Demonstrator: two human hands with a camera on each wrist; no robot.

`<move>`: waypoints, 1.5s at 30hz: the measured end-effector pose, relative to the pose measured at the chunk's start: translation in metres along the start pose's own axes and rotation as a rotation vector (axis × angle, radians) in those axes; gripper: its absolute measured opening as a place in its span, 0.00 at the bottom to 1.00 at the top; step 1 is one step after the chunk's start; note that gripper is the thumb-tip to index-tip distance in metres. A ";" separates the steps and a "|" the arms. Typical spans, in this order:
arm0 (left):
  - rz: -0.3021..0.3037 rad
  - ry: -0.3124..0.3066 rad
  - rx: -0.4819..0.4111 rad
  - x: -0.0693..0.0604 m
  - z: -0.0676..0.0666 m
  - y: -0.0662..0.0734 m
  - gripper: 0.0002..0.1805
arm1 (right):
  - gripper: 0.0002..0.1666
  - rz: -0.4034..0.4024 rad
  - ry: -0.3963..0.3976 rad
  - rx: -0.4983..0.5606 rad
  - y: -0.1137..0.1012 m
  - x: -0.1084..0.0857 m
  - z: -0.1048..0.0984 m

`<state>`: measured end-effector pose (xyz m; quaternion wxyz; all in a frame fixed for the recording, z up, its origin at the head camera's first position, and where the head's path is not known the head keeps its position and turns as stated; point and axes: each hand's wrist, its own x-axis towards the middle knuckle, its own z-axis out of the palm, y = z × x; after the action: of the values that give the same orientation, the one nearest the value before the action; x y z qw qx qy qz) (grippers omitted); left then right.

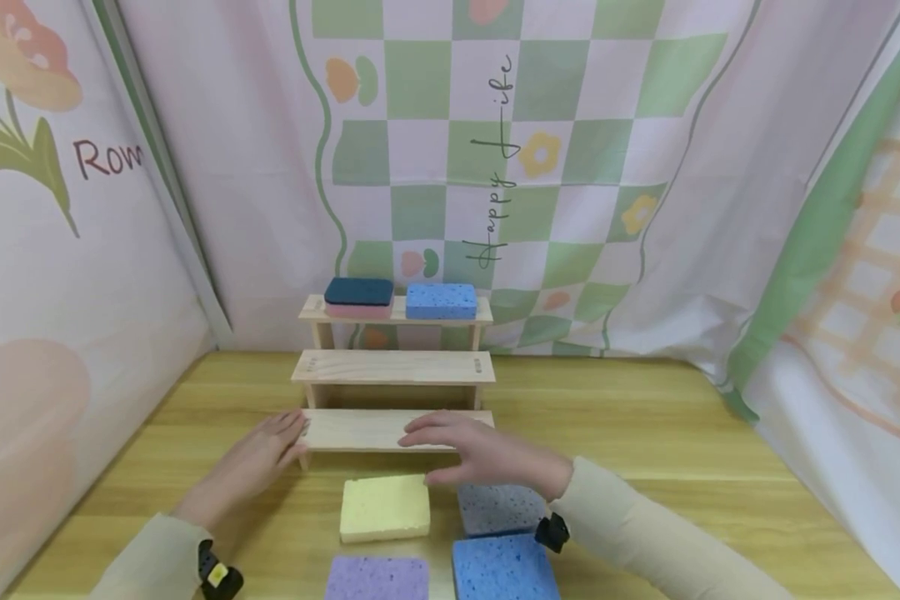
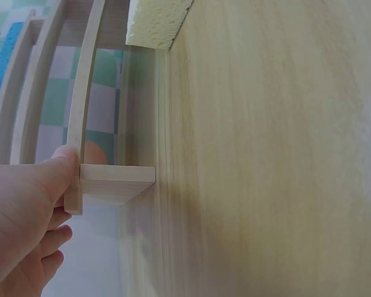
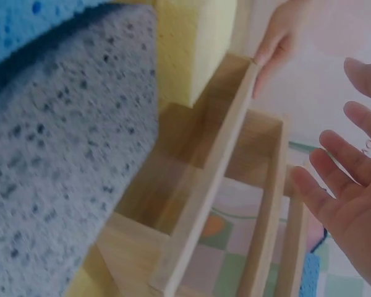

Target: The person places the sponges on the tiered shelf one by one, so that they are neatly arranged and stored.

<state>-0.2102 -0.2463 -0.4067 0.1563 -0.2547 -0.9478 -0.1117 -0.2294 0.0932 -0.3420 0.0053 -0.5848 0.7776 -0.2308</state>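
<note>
My left hand [image 1: 258, 454] grips the left end of the bottom step of a wooden three-step rack [image 1: 393, 367]; in the left wrist view the thumb of that hand [image 2: 28, 223] lies on the step's front edge. My right hand [image 1: 487, 450], fingers spread and holding nothing, is over the right part of the bottom step. On the top step sit a pink sponge with a dark top [image 1: 359, 297] and a blue sponge [image 1: 441, 302]. Before the rack lie a yellow sponge [image 1: 385, 508] and a grey speckled sponge [image 1: 498, 510], partly hidden by my right arm.
Nearer me on the wooden table [image 1: 645, 417] lie a purple sponge [image 1: 377, 579] and another blue sponge [image 1: 504, 568], which touches the grey one. Behind the rack hangs a green and white checked curtain [image 1: 547, 167]; cloth also hangs at both sides.
</note>
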 end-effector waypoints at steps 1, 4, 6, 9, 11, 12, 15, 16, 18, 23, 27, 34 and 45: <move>-0.003 -0.002 -0.001 0.000 0.000 0.000 0.24 | 0.28 -0.008 -0.008 0.006 0.000 0.001 0.002; -0.005 -0.006 -0.004 -0.001 0.000 0.001 0.24 | 0.28 -0.012 -0.043 0.043 0.000 0.002 0.006; -0.007 -0.010 -0.008 -0.001 -0.001 0.001 0.24 | 0.28 -0.003 -0.075 0.084 0.000 0.003 0.010; -0.013 -0.016 -0.011 -0.001 -0.002 0.002 0.24 | 0.29 0.034 -0.133 0.139 0.000 0.003 0.016; -0.016 -0.020 -0.012 -0.001 -0.002 0.002 0.24 | 0.29 0.069 -0.169 0.164 0.000 0.002 0.020; -0.017 -0.021 -0.011 -0.001 -0.001 0.002 0.24 | 0.29 0.083 -0.186 0.169 0.000 0.002 0.022; -0.018 -0.023 -0.011 -0.001 -0.001 0.002 0.24 | 0.30 0.094 -0.219 0.156 -0.001 0.001 0.027; -0.018 -0.024 -0.010 0.000 -0.001 0.001 0.24 | 0.30 0.089 -0.226 0.146 0.000 0.001 0.029; -0.017 -0.023 -0.010 0.000 0.000 0.001 0.24 | 0.30 0.079 -0.239 0.122 0.001 0.000 0.033; -0.018 -0.022 -0.012 0.000 0.000 0.001 0.25 | 0.30 0.077 -0.261 0.090 0.003 -0.002 0.038; -0.016 -0.021 -0.017 0.000 -0.001 0.002 0.25 | 0.30 0.082 -0.272 0.079 0.003 -0.002 0.039; -0.003 -0.019 -0.010 0.001 -0.001 0.001 0.24 | 0.30 0.108 -0.318 0.047 0.004 -0.003 0.041; -0.015 -0.020 -0.012 0.000 -0.001 0.002 0.25 | 0.29 0.146 -0.353 -0.013 0.004 -0.002 0.044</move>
<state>-0.2091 -0.2452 -0.4050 0.1446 -0.2496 -0.9504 -0.1162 -0.2205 0.0799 -0.3833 0.1548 -0.5583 0.8064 -0.1185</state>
